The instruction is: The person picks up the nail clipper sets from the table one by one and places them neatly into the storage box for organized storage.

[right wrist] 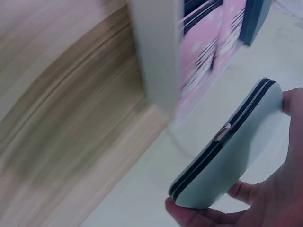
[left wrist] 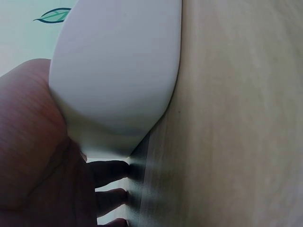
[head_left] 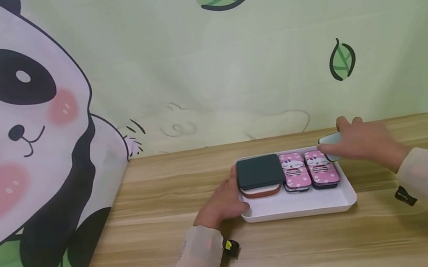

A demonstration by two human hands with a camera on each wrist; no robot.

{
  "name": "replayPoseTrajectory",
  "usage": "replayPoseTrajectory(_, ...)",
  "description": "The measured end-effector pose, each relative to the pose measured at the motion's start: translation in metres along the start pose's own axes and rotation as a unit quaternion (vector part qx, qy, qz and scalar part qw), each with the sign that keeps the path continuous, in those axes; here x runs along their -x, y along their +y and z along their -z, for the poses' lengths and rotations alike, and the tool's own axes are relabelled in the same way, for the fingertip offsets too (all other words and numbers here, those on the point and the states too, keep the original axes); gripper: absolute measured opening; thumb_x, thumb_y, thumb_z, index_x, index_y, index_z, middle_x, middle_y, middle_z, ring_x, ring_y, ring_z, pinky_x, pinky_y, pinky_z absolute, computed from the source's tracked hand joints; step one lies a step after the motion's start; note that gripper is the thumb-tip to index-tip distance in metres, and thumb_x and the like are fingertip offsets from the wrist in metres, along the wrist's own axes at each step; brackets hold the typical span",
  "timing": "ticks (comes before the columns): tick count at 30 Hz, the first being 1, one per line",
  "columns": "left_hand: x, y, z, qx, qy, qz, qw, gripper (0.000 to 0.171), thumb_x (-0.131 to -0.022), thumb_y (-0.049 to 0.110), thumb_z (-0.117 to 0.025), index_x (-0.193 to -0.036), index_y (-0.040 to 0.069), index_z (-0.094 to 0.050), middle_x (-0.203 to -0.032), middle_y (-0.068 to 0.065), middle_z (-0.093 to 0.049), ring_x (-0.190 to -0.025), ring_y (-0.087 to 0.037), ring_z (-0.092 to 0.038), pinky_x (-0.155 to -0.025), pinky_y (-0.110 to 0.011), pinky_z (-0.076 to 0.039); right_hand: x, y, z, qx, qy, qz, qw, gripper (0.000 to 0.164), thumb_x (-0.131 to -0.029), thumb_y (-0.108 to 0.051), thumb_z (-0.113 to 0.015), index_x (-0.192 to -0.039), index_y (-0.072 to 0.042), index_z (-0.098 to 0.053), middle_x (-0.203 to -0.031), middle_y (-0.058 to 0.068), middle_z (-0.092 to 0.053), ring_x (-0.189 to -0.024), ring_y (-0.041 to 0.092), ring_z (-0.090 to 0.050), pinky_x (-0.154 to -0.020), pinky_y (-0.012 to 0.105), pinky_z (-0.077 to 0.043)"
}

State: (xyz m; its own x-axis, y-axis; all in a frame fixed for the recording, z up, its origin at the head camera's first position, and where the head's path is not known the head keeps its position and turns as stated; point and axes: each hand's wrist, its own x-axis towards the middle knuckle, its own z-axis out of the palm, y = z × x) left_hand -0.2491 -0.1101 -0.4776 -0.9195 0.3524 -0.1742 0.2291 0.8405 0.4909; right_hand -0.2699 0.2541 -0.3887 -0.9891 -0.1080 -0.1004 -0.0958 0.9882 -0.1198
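A light blue-green, flat case with a dark edge and a small clasp is held in my right hand, thumb and fingers on its ends. It is raised above the right end of a white tray. My left hand rests at the tray's left end, thumb over the near corner, fingers along its outer side. Inside the tray lie a dark green case on top of a white and brown one, and two pink patterned cases, each with something dark beneath.
The tray stands on a wood-grain table near its back edge. Behind rises a pale green cloth printed with leaves and a large panda. A black strap piece hangs by the right sleeve.
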Motion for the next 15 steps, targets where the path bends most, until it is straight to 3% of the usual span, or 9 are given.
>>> replayPoseTrajectory(7, -0.005, -0.003, -0.004, 0.001, -0.006, 0.008, 0.9999, 0.112, -0.079, 0.025, -0.068, -0.161, 0.011, 0.006, -0.165, -0.009, -0.026, -0.152, -0.03, -0.023, -0.121, -0.043, -0.025, -0.006, -0.036, -0.004, 0.0, -0.036, -0.008, 0.999, 0.114, -0.079, -0.089, -0.039, -0.138, 0.009, -0.042, -0.113, 0.031, -0.063, -0.085, 0.037, -0.062, -0.056, 0.043, -0.047)
replayPoseTrajectory(15, -0.003, -0.002, -0.001, 0.0, -0.008, 0.004, 1.0, 0.112, -0.078, 0.025, -0.068, -0.161, 0.012, 0.006, -0.165, -0.009, -0.027, -0.151, -0.03, -0.025, -0.121, -0.042, -0.026, -0.014, -0.068, -0.011, 0.013, -0.045, -0.029, 0.998, 0.113, -0.08, -0.085, -0.046, -0.139, 0.01, -0.035, -0.08, 0.017, -0.062, -0.064, 0.027, -0.06, -0.051, 0.035, -0.043)
